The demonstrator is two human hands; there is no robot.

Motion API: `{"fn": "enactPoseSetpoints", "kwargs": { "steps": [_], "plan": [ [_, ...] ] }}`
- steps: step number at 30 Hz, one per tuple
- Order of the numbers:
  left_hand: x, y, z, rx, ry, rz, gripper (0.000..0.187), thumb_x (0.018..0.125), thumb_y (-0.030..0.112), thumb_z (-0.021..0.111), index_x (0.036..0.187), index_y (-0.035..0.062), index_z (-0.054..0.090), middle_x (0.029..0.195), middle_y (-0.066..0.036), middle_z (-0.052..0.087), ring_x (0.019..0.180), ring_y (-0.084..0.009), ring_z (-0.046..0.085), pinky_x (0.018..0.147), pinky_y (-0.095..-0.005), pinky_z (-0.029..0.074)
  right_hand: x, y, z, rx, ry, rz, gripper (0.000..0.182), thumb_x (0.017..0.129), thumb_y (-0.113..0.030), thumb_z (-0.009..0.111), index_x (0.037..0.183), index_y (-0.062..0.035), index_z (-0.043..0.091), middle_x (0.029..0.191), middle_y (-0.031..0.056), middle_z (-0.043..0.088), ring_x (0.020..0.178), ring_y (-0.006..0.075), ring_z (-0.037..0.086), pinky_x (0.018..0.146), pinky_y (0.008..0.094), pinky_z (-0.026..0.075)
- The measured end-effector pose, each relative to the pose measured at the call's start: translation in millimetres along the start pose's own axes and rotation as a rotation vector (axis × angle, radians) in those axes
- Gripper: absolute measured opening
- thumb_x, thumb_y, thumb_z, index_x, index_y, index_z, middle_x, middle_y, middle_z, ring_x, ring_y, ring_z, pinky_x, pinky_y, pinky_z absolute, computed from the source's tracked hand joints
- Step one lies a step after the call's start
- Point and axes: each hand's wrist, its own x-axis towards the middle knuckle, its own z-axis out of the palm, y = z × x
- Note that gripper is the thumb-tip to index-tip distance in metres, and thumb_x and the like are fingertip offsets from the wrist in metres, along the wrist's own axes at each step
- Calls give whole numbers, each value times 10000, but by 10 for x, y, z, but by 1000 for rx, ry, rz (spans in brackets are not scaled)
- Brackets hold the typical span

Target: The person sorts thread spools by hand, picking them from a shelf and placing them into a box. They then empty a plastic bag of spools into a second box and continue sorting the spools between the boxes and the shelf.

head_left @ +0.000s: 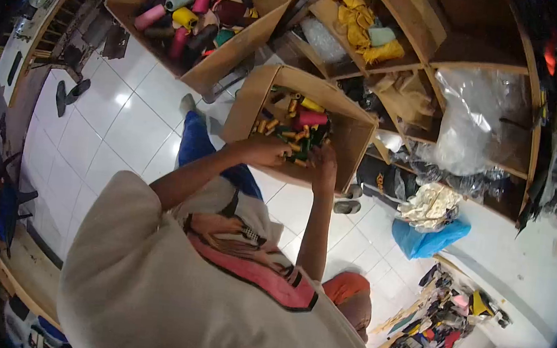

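Observation:
A small cardboard box (248,107) holds several thread spools, many with small brown cores, and a larger pink thread cone (311,118). Over its near edge, my left hand (267,151) has curled fingers among the spools; whatever it grips is too small to make out. My right hand (323,163) reaches in at the near right corner, its fingers bent close together, and their hold is hidden too. Dark green spools (299,154) lie between the two hands.
A bigger cardboard box (252,30) of coloured thread cones stands beyond on the left. Wooden shelves (429,68) with plastic bags and yellow cloth rise at the right. A blue bag (430,239), sandals (348,206) and a heap of scraps (442,317) are on the tiled floor.

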Motion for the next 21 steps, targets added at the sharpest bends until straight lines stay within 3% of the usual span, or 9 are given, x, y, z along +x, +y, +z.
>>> {"fn": "enactPoseSetpoints", "kwargs": {
  "steps": [1,2,4,6,9,13,19,21],
  "plan": [
    [107,-9,-46,22,-21,19,305,912,225,586,1168,58,579,971,-141,637,891,-256,643,750,-385,502,190,-23,48,-121,9,44,441,919,-358,604,1278,-129,488,1251,110,535,1055,254,547,827,354,447],
    [202,-9,-55,14,31,-13,271,869,210,581,1086,49,606,915,-168,640,855,-298,643,732,-429,498,542,96,8,-215,35,81,452,909,-373,609,1241,-77,528,1192,138,578,1013,265,566,814,384,463],
    [350,31,-5,-26,150,-9,228,818,188,575,978,37,634,855,-198,641,813,-342,643,708,-476,493,1440,648,-443,-759,124,-125,500,897,-419,617,1216,-40,549,1157,155,595,996,293,573,827,409,462],
    [430,-28,7,-51,299,56,201,802,176,572,926,32,638,845,-203,638,798,-349,643,698,-480,493,1796,692,-399,-1000,123,-206,596,868,-486,633,1205,-1,558,1127,179,611,1002,322,576,860,418,455],
    [523,-203,16,-78,192,-25,186,796,148,582,923,25,638,872,-209,633,834,-350,633,704,-476,489,2425,900,-700,-1026,205,79,765,809,-614,643,1258,-5,533,1246,193,570,1107,324,542,933,408,435],
    [222,68,-311,-303,190,-20,212,894,140,542,1063,36,615,979,-180,628,921,-322,616,785,-435,482,2513,964,-600,-1139,230,16,730,816,-589,643,1242,-5,539,1215,185,576,1081,316,549,913,405,442],
    [126,148,-197,-357,185,36,267,988,211,458,1205,71,526,1054,-160,602,1025,-304,579,881,-410,454,2606,1010,-608,-1141,252,-24,677,828,-551,644,1218,-5,547,1170,172,584,1042,304,559,883,399,453],
    [247,-80,71,-322,167,158,268,1011,207,411,1229,79,501,1089,-158,591,1062,-301,567,900,-413,447,2603,1000,-560,-1133,251,-32,660,832,-538,644,1210,-6,550,1155,168,587,1029,300,562,873,398,457]
  ]
}}
